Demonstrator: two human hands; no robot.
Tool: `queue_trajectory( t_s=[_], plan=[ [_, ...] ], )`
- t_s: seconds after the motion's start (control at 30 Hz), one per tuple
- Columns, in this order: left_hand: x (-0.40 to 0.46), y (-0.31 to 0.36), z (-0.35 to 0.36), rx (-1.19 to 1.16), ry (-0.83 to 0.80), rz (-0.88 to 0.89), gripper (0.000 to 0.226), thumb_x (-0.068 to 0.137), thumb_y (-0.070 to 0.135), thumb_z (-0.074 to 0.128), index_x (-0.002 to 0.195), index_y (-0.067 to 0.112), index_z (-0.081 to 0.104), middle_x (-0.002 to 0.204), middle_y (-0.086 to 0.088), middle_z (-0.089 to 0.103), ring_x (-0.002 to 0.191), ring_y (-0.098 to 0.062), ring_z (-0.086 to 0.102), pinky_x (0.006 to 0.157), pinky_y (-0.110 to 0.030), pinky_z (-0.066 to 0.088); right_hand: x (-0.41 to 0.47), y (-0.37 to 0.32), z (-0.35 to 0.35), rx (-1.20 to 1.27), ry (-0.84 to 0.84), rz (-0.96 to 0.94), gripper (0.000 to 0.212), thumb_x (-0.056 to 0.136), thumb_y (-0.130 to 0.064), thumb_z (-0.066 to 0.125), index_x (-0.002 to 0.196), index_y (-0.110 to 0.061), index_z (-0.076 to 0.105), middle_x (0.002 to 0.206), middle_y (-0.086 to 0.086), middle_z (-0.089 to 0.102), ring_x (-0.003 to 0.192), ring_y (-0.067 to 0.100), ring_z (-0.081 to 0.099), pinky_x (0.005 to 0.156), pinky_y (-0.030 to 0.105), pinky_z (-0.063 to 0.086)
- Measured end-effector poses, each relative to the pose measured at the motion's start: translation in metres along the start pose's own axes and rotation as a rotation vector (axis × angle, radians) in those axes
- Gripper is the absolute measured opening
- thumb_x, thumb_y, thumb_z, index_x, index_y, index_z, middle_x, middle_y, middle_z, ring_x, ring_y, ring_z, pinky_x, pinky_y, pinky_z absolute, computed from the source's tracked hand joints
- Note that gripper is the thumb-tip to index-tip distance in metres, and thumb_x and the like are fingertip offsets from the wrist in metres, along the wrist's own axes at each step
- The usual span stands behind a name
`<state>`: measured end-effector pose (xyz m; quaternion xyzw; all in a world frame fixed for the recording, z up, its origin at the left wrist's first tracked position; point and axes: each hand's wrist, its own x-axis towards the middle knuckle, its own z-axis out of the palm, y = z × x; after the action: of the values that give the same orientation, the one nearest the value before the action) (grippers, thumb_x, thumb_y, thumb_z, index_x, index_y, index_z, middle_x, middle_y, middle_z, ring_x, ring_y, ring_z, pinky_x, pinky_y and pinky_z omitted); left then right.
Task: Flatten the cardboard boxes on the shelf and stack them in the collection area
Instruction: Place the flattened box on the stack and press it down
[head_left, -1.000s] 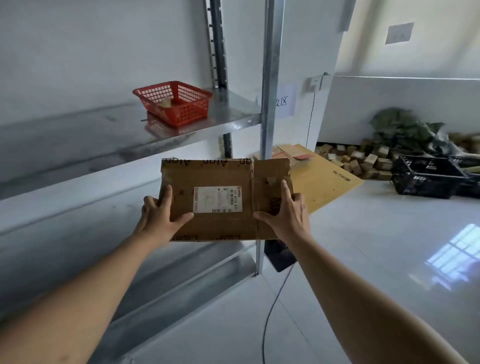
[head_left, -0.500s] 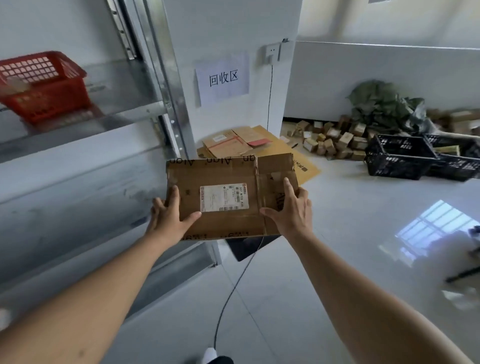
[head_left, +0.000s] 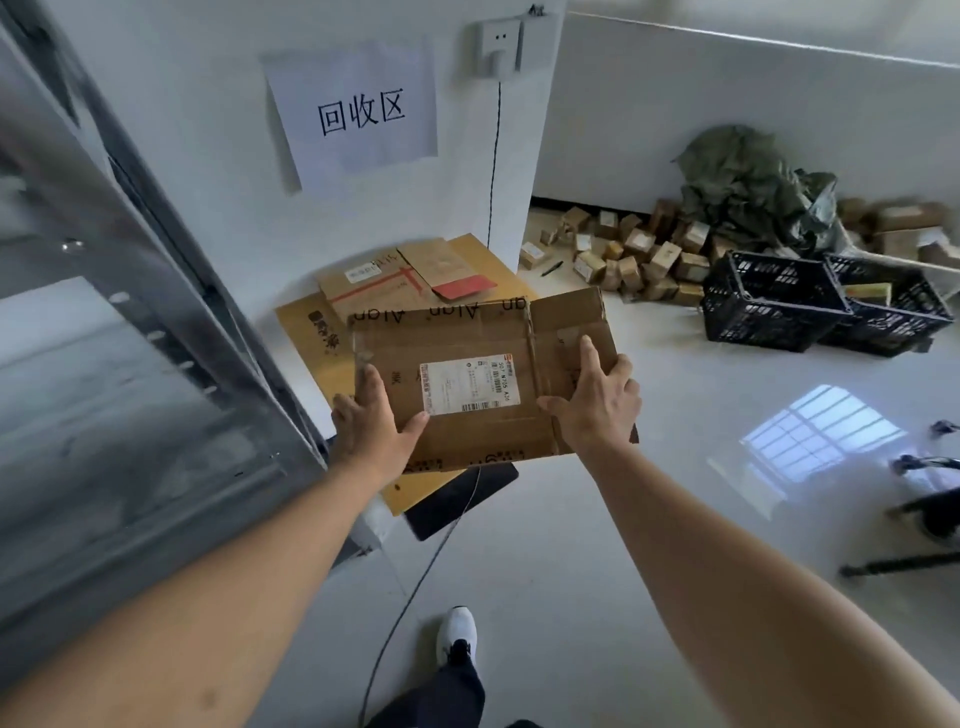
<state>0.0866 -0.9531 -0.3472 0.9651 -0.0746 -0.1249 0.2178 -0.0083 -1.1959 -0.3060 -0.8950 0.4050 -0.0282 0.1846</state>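
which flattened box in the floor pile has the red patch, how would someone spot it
Find the paper sign on the white wall; below it lies the cardboard pile. The box lies on top at the back right, the only one with a solid red patch at its near corner.

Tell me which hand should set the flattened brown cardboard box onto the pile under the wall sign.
Left, probably. The left hand grips the flattened brown cardboard box on the side directly over the floor pile of flat cardboard; the right hand holds the farther edge.
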Motion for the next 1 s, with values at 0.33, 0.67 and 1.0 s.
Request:
queue_trajectory(
  t_s=[0.33, 0.67, 1.0],
  plan=[
    [0.151, 0.019, -0.001, 0.083, -0.014, -0.138, 0.105, 0.093, 0.071, 0.052, 0.164, 0.025, -0.011, 0.165, -0.021, 0.016, 0.147, -0.046, 0.024, 0.109, -0.056, 0.041, 0.153, -0.064, 0.036, 0.014, -0.127, -0.102, 0.104, 0.083, -0.056, 0.079, 0.162, -0.037, 0.015, 0.162, 0.020, 0.020, 0.140, 0.042, 0.036, 0.119, 0.051, 0.033],
    [0.272, 0.023, 0.004, 0.003, 0.099, -0.412, 0.102, 0.092, 0.062, 0.064, 0.164, 0.024, 0.002, 0.155, -0.025, 0.027, 0.139, -0.047, 0.037, 0.110, -0.056, 0.045, 0.317, -0.156, 0.114, -0.037, -0.332, -0.338, 0.102, 0.082, -0.059, 0.078, 0.162, -0.038, 0.018, 0.167, 0.019, 0.011, 0.145, 0.043, 0.033, 0.120, 0.051, 0.033],
    [0.341, 0.008, 0.045, 0.096, 0.075, -0.520, 0.086, 0.092, 0.065, 0.058, 0.156, 0.025, 0.018, 0.144, -0.019, 0.042, 0.123, -0.039, 0.045, 0.100, -0.051, 0.045, 0.408, -0.187, 0.201, -0.118, -0.527, -0.469, 0.097, 0.084, -0.062, 0.074, 0.161, -0.040, 0.020, 0.171, 0.014, 0.001, 0.150, 0.042, 0.027, 0.120, 0.053, 0.033]
  ],
)
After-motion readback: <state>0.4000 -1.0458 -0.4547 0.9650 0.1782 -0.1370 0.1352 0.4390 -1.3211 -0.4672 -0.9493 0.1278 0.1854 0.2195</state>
